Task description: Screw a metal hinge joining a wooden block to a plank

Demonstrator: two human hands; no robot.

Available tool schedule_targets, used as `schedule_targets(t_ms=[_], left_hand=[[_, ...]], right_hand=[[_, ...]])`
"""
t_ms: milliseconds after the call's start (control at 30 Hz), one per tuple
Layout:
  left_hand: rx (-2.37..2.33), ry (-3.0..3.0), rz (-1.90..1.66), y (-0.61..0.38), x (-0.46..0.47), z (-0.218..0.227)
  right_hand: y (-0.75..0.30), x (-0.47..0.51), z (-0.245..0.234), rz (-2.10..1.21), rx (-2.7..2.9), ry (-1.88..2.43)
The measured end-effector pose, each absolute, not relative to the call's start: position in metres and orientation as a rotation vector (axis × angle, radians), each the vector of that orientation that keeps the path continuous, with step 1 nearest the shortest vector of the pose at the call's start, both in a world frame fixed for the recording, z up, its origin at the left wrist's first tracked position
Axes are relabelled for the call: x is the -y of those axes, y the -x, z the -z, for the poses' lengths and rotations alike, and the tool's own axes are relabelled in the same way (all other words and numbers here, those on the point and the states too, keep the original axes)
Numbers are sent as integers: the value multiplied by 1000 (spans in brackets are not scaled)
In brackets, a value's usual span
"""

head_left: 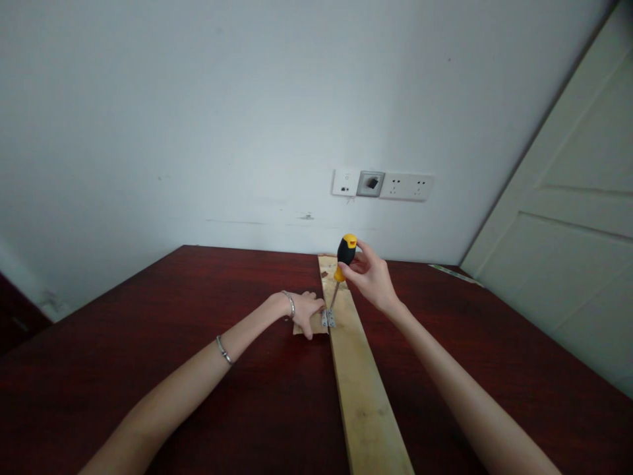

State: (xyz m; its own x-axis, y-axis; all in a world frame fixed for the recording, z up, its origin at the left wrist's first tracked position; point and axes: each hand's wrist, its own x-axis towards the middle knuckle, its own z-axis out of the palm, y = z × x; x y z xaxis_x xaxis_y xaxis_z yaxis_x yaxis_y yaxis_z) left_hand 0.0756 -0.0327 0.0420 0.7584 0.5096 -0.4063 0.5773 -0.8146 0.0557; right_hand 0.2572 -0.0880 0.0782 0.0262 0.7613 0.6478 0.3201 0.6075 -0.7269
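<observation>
A long pale wooden plank (363,389) lies lengthwise on a dark red table (198,369). A small wooden block (316,326) sits against the plank's left edge, joined to it by a small metal hinge (328,318). My left hand (306,311) presses down on the block, fingers flat beside the hinge. My right hand (370,274) grips the black and yellow handle of a screwdriver (343,260). The screwdriver stands nearly upright with its tip on the hinge.
A white wall stands behind the table, with a row of wall sockets (383,185) above the far edge. A white door (568,218) is at the right. A thin strip (455,272) lies at the table's far right corner.
</observation>
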Motion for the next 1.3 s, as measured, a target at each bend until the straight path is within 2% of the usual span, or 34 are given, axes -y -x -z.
schedule_targets(t_ms=[400,933,1300], left_hand=[[-923,-2759,627,-78,45,-58],[-883,-2763,583,-76,37,-49],[-887,-2767,608,-76,40,-55]], right_hand=[[-255,88,-77,-412,1594,936],[-255,90,-81,-402,1615,971],[-251,93,-88,-230,1746,930]])
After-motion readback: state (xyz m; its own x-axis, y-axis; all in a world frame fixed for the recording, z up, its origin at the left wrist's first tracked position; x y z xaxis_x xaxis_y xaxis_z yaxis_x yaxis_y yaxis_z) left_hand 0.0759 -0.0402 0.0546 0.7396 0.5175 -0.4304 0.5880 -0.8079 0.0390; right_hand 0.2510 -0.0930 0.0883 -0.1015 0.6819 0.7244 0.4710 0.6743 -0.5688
